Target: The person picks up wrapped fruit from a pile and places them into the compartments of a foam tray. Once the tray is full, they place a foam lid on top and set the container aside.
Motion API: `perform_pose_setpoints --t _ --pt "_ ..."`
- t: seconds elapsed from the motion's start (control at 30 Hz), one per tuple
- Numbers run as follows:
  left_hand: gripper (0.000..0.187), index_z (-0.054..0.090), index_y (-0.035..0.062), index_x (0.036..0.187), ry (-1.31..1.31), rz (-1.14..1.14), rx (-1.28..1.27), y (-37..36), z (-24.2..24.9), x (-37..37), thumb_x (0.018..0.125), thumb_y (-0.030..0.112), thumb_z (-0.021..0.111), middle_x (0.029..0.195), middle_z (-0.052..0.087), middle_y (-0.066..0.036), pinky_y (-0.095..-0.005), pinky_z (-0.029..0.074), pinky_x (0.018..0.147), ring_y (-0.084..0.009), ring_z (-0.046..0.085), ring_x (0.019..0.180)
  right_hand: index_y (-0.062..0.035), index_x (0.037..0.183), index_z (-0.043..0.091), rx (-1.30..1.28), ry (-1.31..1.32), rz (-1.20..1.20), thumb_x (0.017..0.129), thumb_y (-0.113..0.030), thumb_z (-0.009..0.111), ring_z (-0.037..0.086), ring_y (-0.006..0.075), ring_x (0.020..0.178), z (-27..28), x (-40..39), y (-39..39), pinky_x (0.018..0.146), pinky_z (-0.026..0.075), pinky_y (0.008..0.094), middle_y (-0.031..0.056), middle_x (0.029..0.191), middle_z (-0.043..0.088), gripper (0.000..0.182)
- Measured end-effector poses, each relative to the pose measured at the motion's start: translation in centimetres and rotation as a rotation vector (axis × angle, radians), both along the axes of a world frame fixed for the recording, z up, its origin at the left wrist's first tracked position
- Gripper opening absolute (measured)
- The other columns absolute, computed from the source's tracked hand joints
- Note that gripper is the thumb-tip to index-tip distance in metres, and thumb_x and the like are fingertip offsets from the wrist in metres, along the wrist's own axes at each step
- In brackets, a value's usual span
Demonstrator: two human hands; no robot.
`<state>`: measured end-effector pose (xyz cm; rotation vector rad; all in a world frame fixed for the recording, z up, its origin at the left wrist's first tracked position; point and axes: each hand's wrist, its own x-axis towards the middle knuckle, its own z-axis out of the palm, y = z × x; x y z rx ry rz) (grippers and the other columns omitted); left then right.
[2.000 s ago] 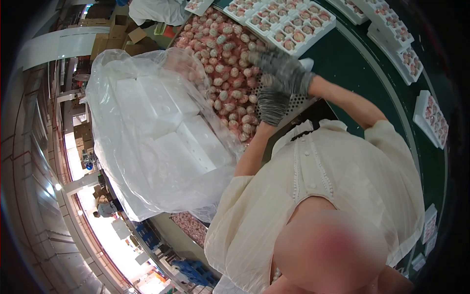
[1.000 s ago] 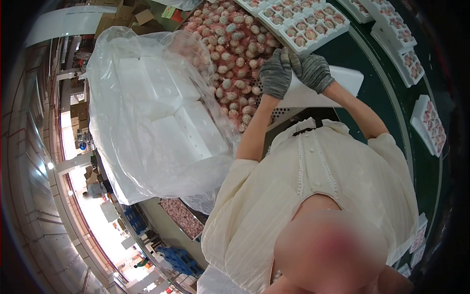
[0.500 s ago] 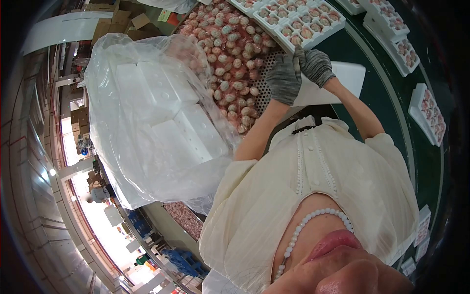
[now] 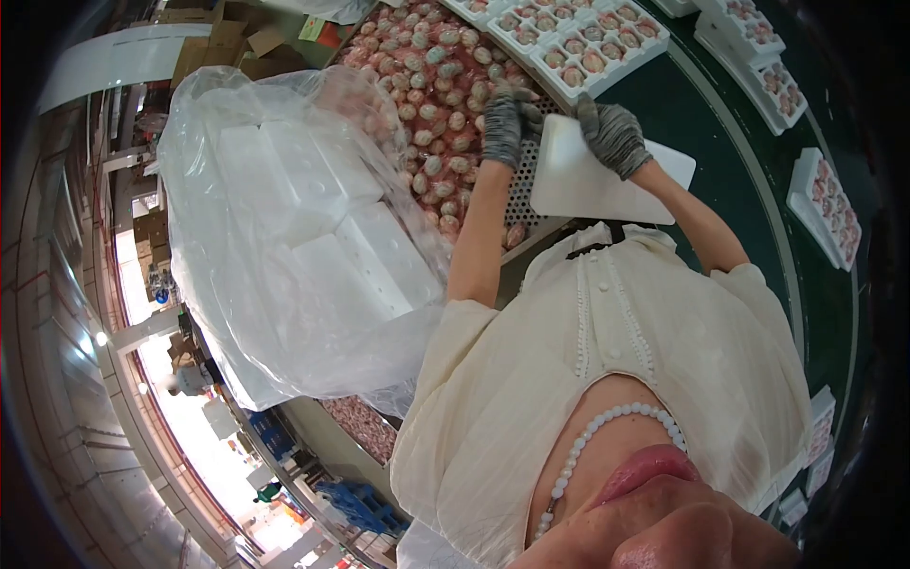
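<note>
My left hand (image 4: 505,125), in a grey knitted glove, is over the right edge of a heap of small round pink-and-white pieces (image 4: 445,142). Its fingers are bent and apart, with nothing visible in them. My right hand (image 4: 614,140), gloved alike, is closed at the upper edge of a smooth white panel (image 4: 607,185) with rounded corners. Its grip on the panel is partly hidden. Between my hands, a perforated metal surface (image 4: 523,185) shows beneath the heap. Just beyond, white compartment trays (image 4: 569,92) hold similar round pieces, one per cell.
A green conveyor belt (image 4: 749,204) curves along the right, carrying more filled trays (image 4: 823,209). At left, a clear plastic bag (image 4: 213,313) holds stacked white foam trays (image 4: 322,261). Cardboard boxes (image 4: 227,38) stand at the upper left. A person (image 4: 192,377) is in the background.
My hands were together over the panel; my left hand has moved left to the heap. The white panel has shifted left and tilted with my right hand. Trays on the belt have slid upward slightly.
</note>
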<state>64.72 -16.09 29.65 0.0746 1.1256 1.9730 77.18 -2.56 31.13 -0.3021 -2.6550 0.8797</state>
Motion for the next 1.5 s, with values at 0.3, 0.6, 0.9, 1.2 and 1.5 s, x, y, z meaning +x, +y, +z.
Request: perform_pose_setpoints --t 0.3,0.6,0.9,1.2,1.5 --pt "0.028 0.050 -0.0022 0.097 0.898 -0.178 -0.333 0.9 4.1 4.7 0.079 0.018 0.054 0.087 0.053 -0.008 -0.0255 0.040 0.071 -0.0138 0.047 0.076 -0.0048 0.088 0.054 0.063 0.183 -0.106 0.085 -0.022 0.034 0.055 0.0313 0.061 0.6 -1.1 4.3 0.059 0.044 0.0389 0.0127 0.071 0.059 0.027" --pt "0.039 0.040 -0.0010 0.114 0.317 0.204 0.257 7.4 7.5 4.1 0.079 0.008 0.054 0.106 0.047 -0.006 -0.0253 0.040 0.081 -0.0137 0.046 0.094 -0.0044 0.097 0.053 -0.860 0.813 -0.261 0.082 -0.024 0.049 0.054 0.0171 0.081 1.4 3.1 7.2 0.075 0.044 0.0316 0.0075 0.090 0.056 0.024" --pt "0.037 0.043 -0.0017 0.106 0.641 0.202 -0.058 12.6 5.8 7.9 0.073 0.003 0.059 0.098 0.050 -0.009 -0.0250 0.045 0.070 -0.0129 0.049 0.083 -0.0032 0.107 0.046 -1.807 0.519 -0.531 0.074 -0.029 0.061 0.056 0.0176 0.079 3.5 0.3 8.5 0.068 0.050 0.0313 0.0082 0.093 0.055 0.044" --pt "0.041 0.039 -0.0022 0.106 0.787 0.151 -0.017 11.0 8.2 8.0 0.072 0.004 0.061 0.093 0.050 -0.008 -0.0230 0.045 0.064 -0.0118 0.050 0.078 -0.0032 0.112 0.041 -1.986 0.571 -0.413 0.076 -0.028 0.059 0.056 0.0199 0.080 4.0 1.2 6.9 0.066 0.050 0.0311 0.0108 0.095 0.055 0.048" --pt "0.042 0.037 -0.0013 0.107 0.758 0.272 0.135 10.8 10.8 8.3 0.072 0.004 0.060 0.098 0.045 -0.011 -0.0253 0.044 0.072 -0.0152 0.046 0.086 -0.0012 0.107 0.046 -1.844 0.516 -0.603 0.075 -0.031 0.060 0.059 0.0195 0.076 2.6 1.2 7.1 0.061 0.052 0.0301 0.0122 0.091 0.057 0.046"
